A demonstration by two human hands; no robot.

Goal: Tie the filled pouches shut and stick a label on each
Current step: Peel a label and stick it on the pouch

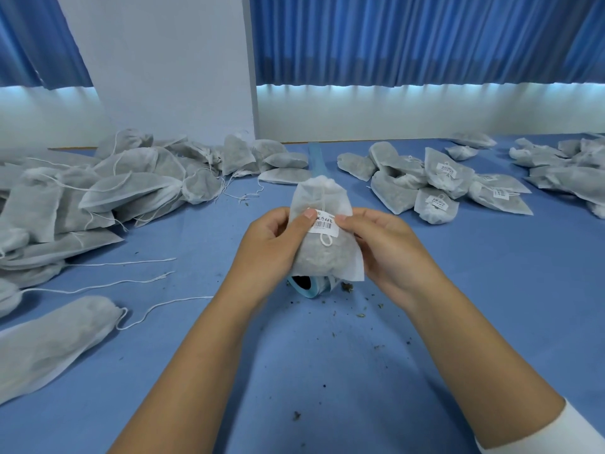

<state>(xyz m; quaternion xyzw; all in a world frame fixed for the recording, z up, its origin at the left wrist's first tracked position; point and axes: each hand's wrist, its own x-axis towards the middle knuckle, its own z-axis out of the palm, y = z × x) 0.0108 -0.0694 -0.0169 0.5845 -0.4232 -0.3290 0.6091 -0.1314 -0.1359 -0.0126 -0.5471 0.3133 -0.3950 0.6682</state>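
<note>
A filled white mesh pouch [322,257] is held upright above the blue table, its neck gathered at the top and a knotted string hanging down its front. My left hand [273,244] grips its left side and my right hand [386,247] grips its right side. Both thumbs press on a white barcode label [324,225] stuck across the pouch's front. Below the pouch lies a label roll [311,286] with blue backing, mostly hidden.
A large heap of unlabelled pouches [108,188] with loose strings covers the left of the table [327,371]. Labelled pouches [438,188] lie in a pile at the right, more pouches [563,168] at the far right. One long pouch [55,342] lies near left. Herb crumbs dot the cloth.
</note>
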